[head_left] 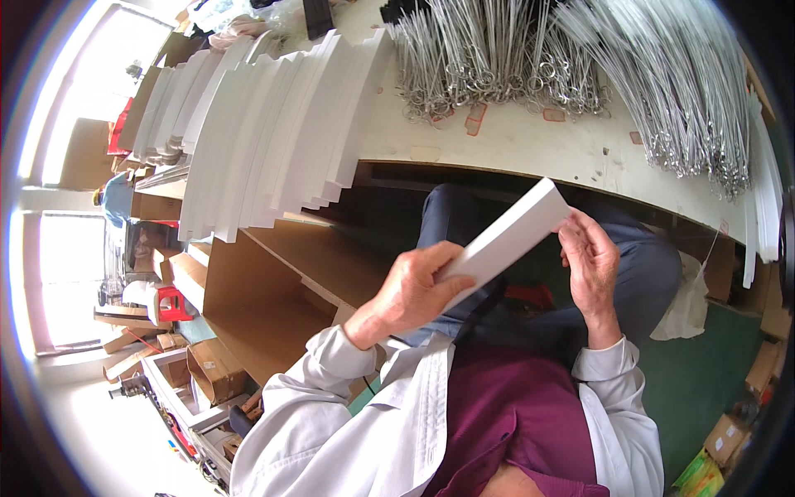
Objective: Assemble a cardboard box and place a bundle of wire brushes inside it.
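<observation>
My left hand (411, 290) grips the lower end of a thick stack of white cards (512, 234), held tilted above my lap. My right hand (590, 267) touches the stack's upper end with its fingertips near the top corner. Both arms wear white sleeves over a dark red garment. Blue trousers show beneath the stack.
A pale worktable (530, 145) lies ahead with bundles of thin metal wire pieces with ring ends (505, 62) and more at the right (687, 91). Rows of white card stacks (273, 132) fan out at the left. Brown cardboard boxes (273, 290) stand beside my left arm.
</observation>
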Demonstrator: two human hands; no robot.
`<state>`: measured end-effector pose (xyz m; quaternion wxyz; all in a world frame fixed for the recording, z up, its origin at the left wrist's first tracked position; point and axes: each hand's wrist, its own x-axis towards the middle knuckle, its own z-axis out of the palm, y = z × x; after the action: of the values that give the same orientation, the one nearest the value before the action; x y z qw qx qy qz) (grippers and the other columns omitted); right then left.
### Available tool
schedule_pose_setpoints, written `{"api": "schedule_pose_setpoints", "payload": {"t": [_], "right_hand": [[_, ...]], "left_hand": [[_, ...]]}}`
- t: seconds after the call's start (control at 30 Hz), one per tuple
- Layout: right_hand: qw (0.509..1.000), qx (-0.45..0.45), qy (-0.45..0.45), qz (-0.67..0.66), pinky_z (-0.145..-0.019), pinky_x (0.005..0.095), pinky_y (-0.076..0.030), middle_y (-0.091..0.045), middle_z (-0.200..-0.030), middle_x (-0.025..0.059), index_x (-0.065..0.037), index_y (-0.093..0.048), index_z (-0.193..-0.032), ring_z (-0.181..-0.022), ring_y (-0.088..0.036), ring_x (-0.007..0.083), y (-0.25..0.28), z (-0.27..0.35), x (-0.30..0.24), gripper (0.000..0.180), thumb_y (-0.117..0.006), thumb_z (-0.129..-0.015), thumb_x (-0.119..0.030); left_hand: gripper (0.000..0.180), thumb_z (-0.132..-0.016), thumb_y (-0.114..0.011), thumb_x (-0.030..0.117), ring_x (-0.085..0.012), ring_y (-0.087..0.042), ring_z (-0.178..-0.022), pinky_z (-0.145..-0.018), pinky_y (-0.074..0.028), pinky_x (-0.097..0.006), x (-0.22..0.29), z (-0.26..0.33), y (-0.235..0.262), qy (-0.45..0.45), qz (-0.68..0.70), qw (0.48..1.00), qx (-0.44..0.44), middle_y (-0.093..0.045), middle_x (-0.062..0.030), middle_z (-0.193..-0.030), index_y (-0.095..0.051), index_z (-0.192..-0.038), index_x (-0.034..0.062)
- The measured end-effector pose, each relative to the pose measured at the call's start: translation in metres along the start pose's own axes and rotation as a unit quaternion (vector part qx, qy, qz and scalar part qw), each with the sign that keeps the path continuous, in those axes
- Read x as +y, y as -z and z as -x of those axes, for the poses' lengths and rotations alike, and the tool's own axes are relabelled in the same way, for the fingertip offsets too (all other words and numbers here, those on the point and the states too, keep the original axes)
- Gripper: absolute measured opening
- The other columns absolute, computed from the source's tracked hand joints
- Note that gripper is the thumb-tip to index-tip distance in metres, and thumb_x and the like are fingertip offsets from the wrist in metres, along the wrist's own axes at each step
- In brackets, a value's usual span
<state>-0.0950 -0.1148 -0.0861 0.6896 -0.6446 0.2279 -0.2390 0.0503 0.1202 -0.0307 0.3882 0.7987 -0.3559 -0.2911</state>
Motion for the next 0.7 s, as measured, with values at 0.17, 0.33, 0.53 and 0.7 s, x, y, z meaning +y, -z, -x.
{"api": "schedule_pose_setpoints", "payload": {"t": [0.17, 0.33, 0.53, 0.7], "right_hand": [[0.999, 0.011, -0.016, 0.049, -0.059, 0.0182, -0.043, -0.076, -0.100, 0.0037, 0.001, -0.071, -0.122, -0.070, -0.053, 0.0012, 0.008, -0.005, 0.006, 0.029, -0.069, -0.103, -0.021], [0.997, 0.015, -0.055, 0.047, -0.056, 0.0189, -0.043, -0.077, -0.098, 0.0066, 0.000, -0.073, -0.117, -0.065, -0.053, 0.0024, 0.008, -0.006, 0.022, 0.026, -0.067, -0.103, -0.021], [0.998, 0.006, -0.059, 0.029, -0.055, 0.0190, -0.044, -0.076, -0.095, 0.0070, 0.000, -0.073, -0.114, -0.064, -0.054, 0.0025, 0.011, -0.009, 0.037, 0.025, -0.068, -0.103, -0.022], [0.997, 0.002, -0.073, 0.029, -0.054, 0.0192, -0.044, -0.076, -0.094, 0.0071, 0.000, -0.074, -0.113, -0.063, -0.055, 0.0028, 0.019, -0.009, 0.051, 0.025, -0.069, -0.102, -0.022]], "left_hand": [[0.031, -0.085, -0.082, 0.008, -0.0207, -0.065, -0.072, -0.066, -0.052, -0.033, 0.022, -0.005, 0.055, -0.052, -0.142, 0.972, 0.181, -0.067, -0.0139, -0.086, -0.068, -0.111, 0.0004], [0.026, -0.089, -0.075, 0.010, -0.0430, -0.069, -0.083, -0.072, -0.057, -0.045, 0.027, -0.009, 0.109, -0.117, -0.325, 0.896, 0.280, -0.070, -0.0213, -0.094, -0.066, -0.112, 0.0025], [0.025, -0.091, -0.071, 0.011, -0.0429, -0.068, -0.081, -0.071, -0.057, -0.047, 0.030, -0.014, 0.175, -0.155, -0.489, 0.772, 0.375, -0.069, -0.0208, -0.097, -0.065, -0.115, 0.0059], [0.022, -0.093, -0.069, 0.011, -0.0446, -0.069, -0.090, -0.078, -0.056, -0.048, 0.026, -0.021, 0.240, -0.039, -0.526, 0.751, 0.398, -0.070, -0.0244, -0.097, -0.068, -0.112, -0.0009]]}}
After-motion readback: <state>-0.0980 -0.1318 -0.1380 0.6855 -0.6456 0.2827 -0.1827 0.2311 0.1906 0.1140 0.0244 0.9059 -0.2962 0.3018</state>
